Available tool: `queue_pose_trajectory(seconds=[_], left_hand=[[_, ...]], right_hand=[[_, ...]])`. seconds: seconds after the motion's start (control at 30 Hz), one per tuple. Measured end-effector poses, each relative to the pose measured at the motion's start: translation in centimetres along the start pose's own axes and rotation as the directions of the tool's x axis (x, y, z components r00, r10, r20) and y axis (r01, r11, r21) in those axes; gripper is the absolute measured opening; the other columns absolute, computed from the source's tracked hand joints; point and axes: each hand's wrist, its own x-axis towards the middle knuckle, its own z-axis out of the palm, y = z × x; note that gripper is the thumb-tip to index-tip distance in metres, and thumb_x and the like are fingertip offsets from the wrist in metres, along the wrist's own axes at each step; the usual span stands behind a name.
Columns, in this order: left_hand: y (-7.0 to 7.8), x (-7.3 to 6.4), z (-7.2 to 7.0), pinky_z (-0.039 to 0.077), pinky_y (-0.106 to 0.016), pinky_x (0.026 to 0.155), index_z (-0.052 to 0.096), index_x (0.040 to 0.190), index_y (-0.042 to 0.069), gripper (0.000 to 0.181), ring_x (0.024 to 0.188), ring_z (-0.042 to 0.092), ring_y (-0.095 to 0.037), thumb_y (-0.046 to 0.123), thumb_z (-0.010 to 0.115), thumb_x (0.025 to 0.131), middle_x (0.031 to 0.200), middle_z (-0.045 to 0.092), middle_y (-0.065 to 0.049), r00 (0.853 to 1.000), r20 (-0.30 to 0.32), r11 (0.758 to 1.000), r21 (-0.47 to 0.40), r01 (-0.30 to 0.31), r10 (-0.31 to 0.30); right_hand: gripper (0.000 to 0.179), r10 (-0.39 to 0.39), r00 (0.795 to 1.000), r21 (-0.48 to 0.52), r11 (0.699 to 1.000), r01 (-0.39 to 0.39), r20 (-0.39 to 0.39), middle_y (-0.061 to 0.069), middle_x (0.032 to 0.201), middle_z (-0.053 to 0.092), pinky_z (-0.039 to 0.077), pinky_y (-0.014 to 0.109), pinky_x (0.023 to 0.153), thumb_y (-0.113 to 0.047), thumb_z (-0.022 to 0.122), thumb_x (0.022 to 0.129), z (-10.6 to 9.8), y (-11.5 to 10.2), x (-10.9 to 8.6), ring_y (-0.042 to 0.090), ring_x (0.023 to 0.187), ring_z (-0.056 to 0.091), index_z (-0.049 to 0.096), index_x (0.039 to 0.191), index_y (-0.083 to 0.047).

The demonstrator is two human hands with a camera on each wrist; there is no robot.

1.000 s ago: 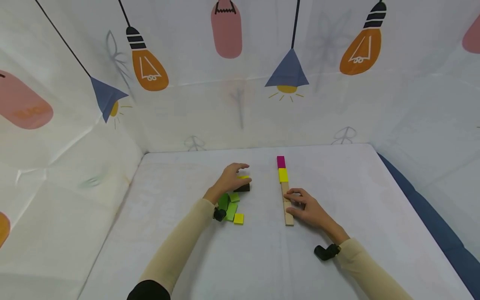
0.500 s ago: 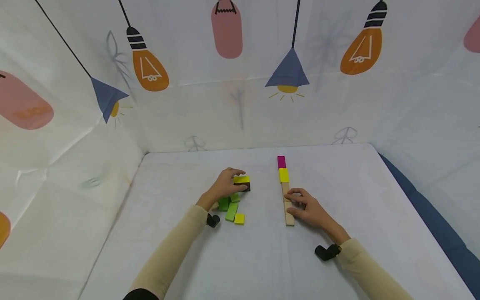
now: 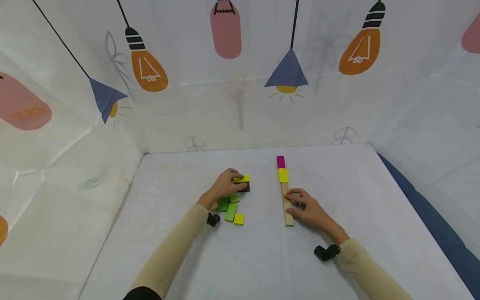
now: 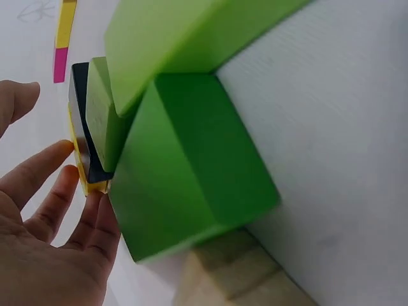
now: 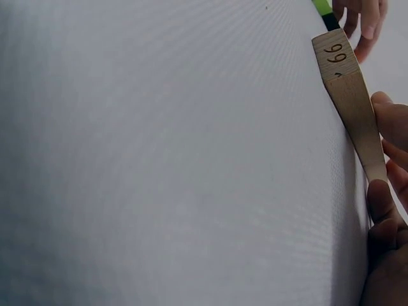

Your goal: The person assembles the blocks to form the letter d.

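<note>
My left hand (image 3: 223,186) reaches over a yellow block (image 3: 245,178) and a dark block (image 3: 246,188) that lie side by side. In the left wrist view its fingertips touch the yellow block's edge, while the thumb (image 4: 25,99) stands apart from the blocks. My right hand (image 3: 310,211) rests beside a straight row, its thumb and fingertips against the plain wooden blocks (image 3: 289,220). Beyond the wooden part, the row continues with a yellow block (image 3: 283,175) and a magenta block (image 3: 281,162). The right wrist view shows engraved marks on the wooden end (image 5: 336,56).
Several green blocks (image 3: 231,212) lie close below my left wrist, with a small yellow block (image 3: 238,219) next to them. A wooden block (image 4: 236,271) sits partly hidden by the green ones. White cloth (image 3: 247,262) covers the table, and a printed curtain (image 3: 240,112) hangs behind it.
My left hand has drawn back slightly to the left and down, uncovering more of the yellow and dark blocks, then its fingers settled on the yellow one. My right hand has stayed put.
</note>
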Motion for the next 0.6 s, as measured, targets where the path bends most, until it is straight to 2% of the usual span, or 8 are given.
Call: queue_pose_trajectory(seconds=[0.17,0.37,0.47,0.6], left_hand=[[0.4,0.6,0.0,0.048,-0.046,0.109,0.066,0.137,0.008,0.049,0.130,0.054,-0.031,0.037,0.070,0.098,0.145,0.053,-0.014,1.000,0.006,1.000,0.015,0.003,-0.003],[0.3,1.6,0.2,0.051,-0.044,0.105,0.068,0.133,0.009,0.038,0.124,0.058,-0.030,0.026,0.068,0.099,0.141,0.058,-0.016,0.999,-0.042,0.996,0.083,-0.013,0.016],[0.2,2.0,0.2,0.052,-0.043,0.104,0.068,0.133,0.010,0.036,0.121,0.060,-0.029,0.022,0.068,0.099,0.140,0.059,-0.016,0.998,-0.058,0.997,0.081,0.008,-0.003],[0.2,2.2,0.1,0.052,-0.042,0.104,0.068,0.134,0.009,0.037,0.119,0.060,-0.029,0.019,0.070,0.098,0.136,0.062,-0.015,0.998,-0.045,0.998,0.052,0.034,-0.032]], right_hand=[[0.044,0.002,1.000,0.013,1.000,-0.002,0.002,0.010,0.136,0.057,0.050,0.029,0.089,-0.022,0.079,0.091,0.0,0.0,0.0,0.016,0.105,0.055,0.070,0.132,-0.007],[0.044,-0.005,1.000,0.021,1.000,0.005,0.002,0.012,0.136,0.058,0.051,0.028,0.089,-0.020,0.080,0.091,-0.1,-0.1,0.0,0.017,0.105,0.057,0.070,0.131,-0.005],[0.045,-0.011,1.000,0.019,1.000,0.011,0.001,0.012,0.136,0.058,0.052,0.027,0.090,-0.019,0.080,0.090,-0.1,-0.2,-0.1,0.018,0.106,0.057,0.070,0.131,-0.005],[0.045,-0.015,1.000,0.018,1.000,0.015,0.000,0.012,0.135,0.058,0.052,0.027,0.090,-0.019,0.080,0.090,-0.2,-0.3,-0.1,0.019,0.106,0.057,0.070,0.131,-0.004]])
